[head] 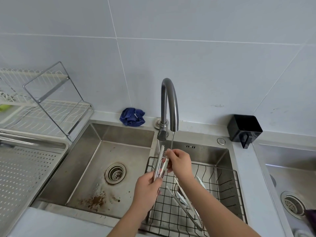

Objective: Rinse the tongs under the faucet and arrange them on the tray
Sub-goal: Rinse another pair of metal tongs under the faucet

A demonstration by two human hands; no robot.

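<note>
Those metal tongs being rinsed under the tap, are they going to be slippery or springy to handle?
Probably slippery: the tongs are shiny metal and sit in the water stream from the faucet. Likely springy too: the left hand squeezes the handle end while the right hand pinches the toothed tips. They look thin, so probably light.

Both forearms are bare, no sleeves anywhere in shot. Left hand [147, 189] and right hand [179, 162]: no gloves, rings or watch visible.
</note>
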